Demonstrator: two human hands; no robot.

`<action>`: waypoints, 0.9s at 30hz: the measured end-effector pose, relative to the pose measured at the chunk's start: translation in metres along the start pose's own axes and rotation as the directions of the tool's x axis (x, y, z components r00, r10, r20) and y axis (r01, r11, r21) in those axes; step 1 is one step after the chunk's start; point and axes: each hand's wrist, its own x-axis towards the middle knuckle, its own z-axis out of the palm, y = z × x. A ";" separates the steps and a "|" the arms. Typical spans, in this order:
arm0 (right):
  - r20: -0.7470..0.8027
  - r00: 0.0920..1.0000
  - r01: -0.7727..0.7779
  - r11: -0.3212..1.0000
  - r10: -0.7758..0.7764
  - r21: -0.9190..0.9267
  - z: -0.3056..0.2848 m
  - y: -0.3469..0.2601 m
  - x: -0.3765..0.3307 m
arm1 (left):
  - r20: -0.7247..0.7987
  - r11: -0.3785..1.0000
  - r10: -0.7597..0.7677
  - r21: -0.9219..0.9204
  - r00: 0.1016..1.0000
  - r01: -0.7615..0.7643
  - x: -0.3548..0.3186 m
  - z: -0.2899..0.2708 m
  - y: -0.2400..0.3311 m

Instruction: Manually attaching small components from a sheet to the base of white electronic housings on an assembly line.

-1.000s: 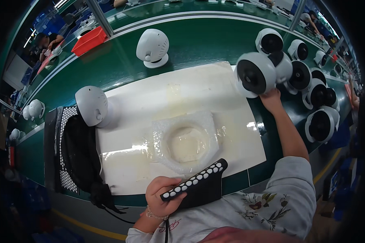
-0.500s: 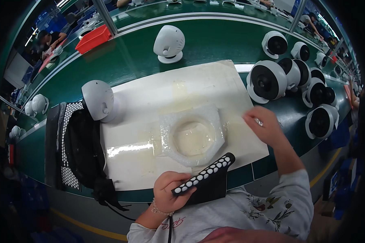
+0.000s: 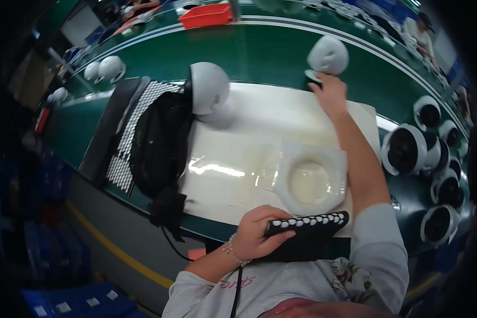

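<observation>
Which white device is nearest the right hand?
The white device alone beyond the pale sheet: the right hand is at its base; the others sit farther left or right.

Right hand (image 3: 332, 95) blurred, grip on white rounded device (image 3: 328, 54) unclear; left hand (image 3: 255, 234) partly hidden behind black dotted strip (image 3: 308, 221); co-worker (image 3: 145, 6) cut off by top edge; far parts (image 3: 350, 11) too small to tell.

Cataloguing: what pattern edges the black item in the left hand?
White dots on the black item, head view.
</observation>
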 end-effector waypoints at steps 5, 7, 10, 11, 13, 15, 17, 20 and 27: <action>-0.142 0.984 -0.076 0.978 0.104 0.192 -0.060 -0.003 -0.021 | 0.038 0.995 0.104 0.006 0.994 -0.104 -0.001 0.003 -0.005; -0.177 0.974 -0.100 0.966 0.144 0.238 -0.108 -0.017 -0.030 | 0.047 0.993 0.116 0.017 0.992 -0.117 0.001 0.004 -0.004; -0.031 0.951 -0.230 0.767 0.309 0.599 -0.177 -0.041 -0.048 | 0.027 0.995 0.100 0.009 0.995 -0.100 -0.005 0.003 -0.003; 0.157 0.911 -0.342 0.482 0.382 0.807 -0.197 -0.045 -0.057 | 0.062 0.989 0.142 0.025 0.988 -0.143 -0.004 0.003 -0.005; 0.241 0.907 -0.352 0.309 0.345 0.883 -0.219 -0.064 -0.074 | 0.087 0.976 0.212 0.030 0.973 -0.216 -0.006 0.002 -0.008; 0.375 0.893 -0.404 0.077 0.248 0.911 -0.224 -0.082 -0.085 | 0.109 0.966 0.257 0.009 0.960 -0.259 -0.006 0.003 -0.010; 0.483 0.859 -0.499 0.072 0.170 0.863 -0.218 -0.088 -0.101 | 0.084 0.960 0.280 -0.046 0.956 -0.277 -0.004 0.007 -0.009; 0.564 0.781 -0.599 0.066 0.267 0.798 -0.203 -0.105 -0.123 | 0.029 0.989 0.017 -0.145 0.999 -0.012 -0.011 0.012 -0.004; 0.135 0.965 0.062 0.698 -0.224 0.714 -0.257 -0.099 -0.124 | -0.226 0.946 -0.031 -0.322 0.974 -0.044 -0.020 0.011 0.001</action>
